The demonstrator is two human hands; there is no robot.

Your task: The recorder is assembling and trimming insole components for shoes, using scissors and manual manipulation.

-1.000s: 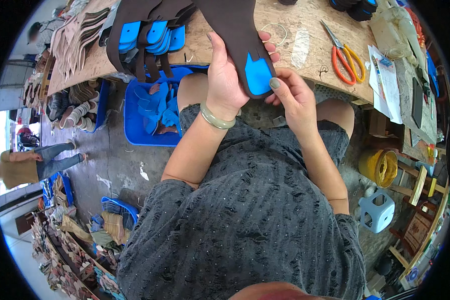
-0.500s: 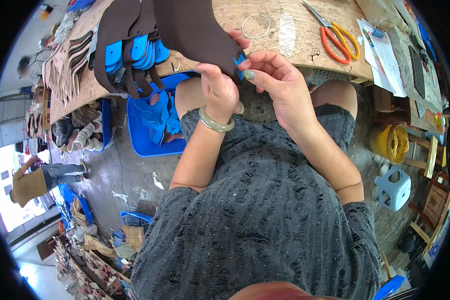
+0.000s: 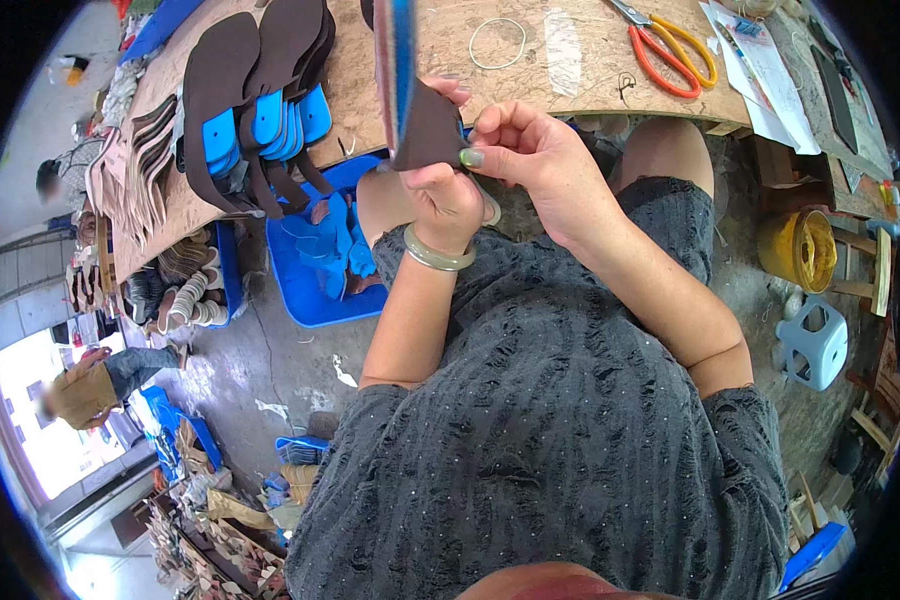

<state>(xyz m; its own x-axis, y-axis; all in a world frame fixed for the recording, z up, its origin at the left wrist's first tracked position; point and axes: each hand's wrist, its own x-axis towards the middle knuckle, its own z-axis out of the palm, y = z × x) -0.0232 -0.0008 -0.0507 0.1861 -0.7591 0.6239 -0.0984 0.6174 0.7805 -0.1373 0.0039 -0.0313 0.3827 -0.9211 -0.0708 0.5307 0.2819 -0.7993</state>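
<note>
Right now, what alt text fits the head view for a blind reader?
A person's left hand holds a dark brown piece while the right hand pinches its edge. On the wooden bench lie brown-and-blue pieces and scissors with orange and yellow handles; a blue bin stands below.

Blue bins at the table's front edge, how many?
2: one holding blue pieces, the other left of it, holding footwear. Others may be hidden under the table.

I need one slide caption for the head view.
Left hand and right hand hold a dark brown piece at a wooden workbench with scissors.
</note>
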